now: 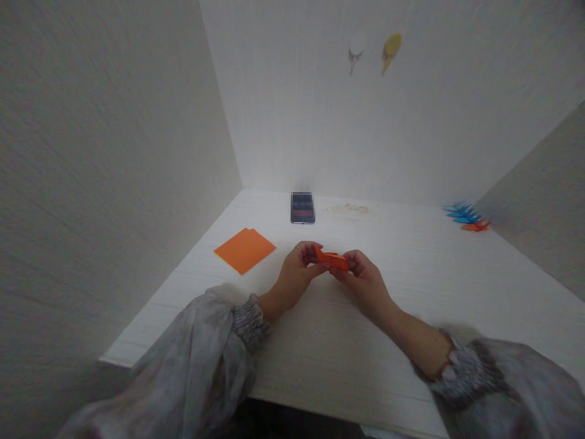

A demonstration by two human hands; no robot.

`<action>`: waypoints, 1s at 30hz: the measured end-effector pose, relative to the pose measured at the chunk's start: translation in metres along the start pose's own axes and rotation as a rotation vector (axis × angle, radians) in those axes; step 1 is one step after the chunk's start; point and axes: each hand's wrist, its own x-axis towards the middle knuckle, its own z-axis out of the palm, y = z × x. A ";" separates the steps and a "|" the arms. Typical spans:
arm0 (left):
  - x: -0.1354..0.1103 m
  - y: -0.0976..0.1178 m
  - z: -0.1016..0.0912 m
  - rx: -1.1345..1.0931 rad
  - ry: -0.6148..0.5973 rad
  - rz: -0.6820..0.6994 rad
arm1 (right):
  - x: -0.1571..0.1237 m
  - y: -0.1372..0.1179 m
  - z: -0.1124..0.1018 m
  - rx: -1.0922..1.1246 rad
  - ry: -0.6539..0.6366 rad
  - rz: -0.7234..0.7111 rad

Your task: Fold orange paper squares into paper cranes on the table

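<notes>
A small piece of folded orange paper [336,261] is held between both hands above the middle of the table. My left hand [302,267] pinches its left end, thumb along the near side. At the right end, my right hand [363,277] grips it between thumb and fingers. Several layers show along its upper edge, but the fingers hide both ends. Left of my left hand, flat orange paper squares [245,250] lie in a slightly uneven stack.
A phone [302,208] lies near the back wall. Folded blue paper pieces [464,213] and an orange one [476,225] sit in a row at the far right of the white table [411,256]. Two hooks, one white [357,46] and one yellow [392,46], are on the wall.
</notes>
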 end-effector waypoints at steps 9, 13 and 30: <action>-0.002 0.005 0.001 -0.072 -0.074 -0.160 | 0.001 0.000 -0.001 0.249 -0.063 0.056; -0.001 0.009 0.001 -0.015 -0.090 -0.239 | 0.000 -0.001 -0.002 0.309 -0.057 0.106; -0.001 0.011 -0.001 0.020 -0.065 -0.239 | 0.001 -0.002 -0.001 0.381 -0.064 0.167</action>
